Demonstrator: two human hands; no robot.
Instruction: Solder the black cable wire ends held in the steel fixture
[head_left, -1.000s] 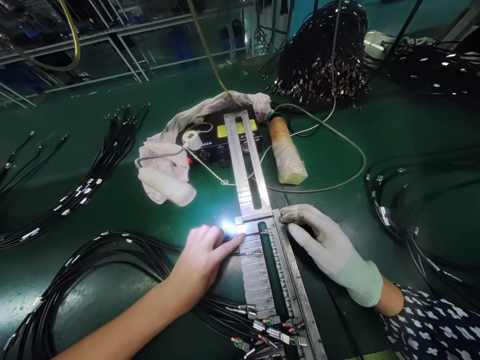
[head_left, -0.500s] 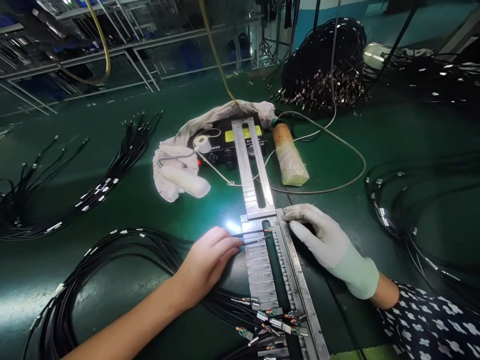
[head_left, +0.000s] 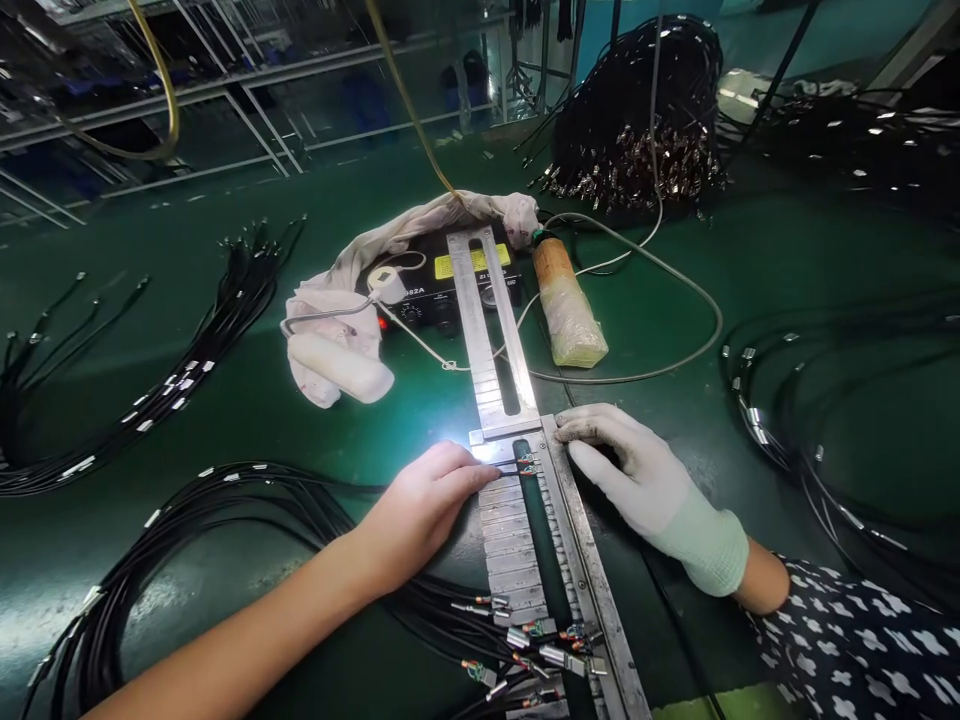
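My bare left hand point(head_left: 431, 505) pinches a thin black cable point(head_left: 510, 470) and lays its end across the slotted metal jig point(head_left: 514, 530). Two cable ends with small green and coloured wire tips point(head_left: 529, 464) lie side by side over the jig's slot. In a white glove, my right hand point(head_left: 626, 475) rests its curled fingers on the top end of the jig's side rail point(head_left: 581, 560); the fingers look closed against the metal. Several cable ends with metal connectors point(head_left: 555, 655) lie across the lower part of the jig.
Beyond the jig stands a black control box point(head_left: 424, 305) with a pinkish-white cloth point(head_left: 330, 300) around it. A wooden-handled, plastic-wrapped tool point(head_left: 570, 310) lies to its right. Black cable bundles point(head_left: 172, 390) lie left, and a large cable heap point(head_left: 637, 120) is at the back.
My left hand has moved slightly right, bringing the second cable's end level beside the first over the slot. My right hand stays on the rail; the whole view has shifted a little.
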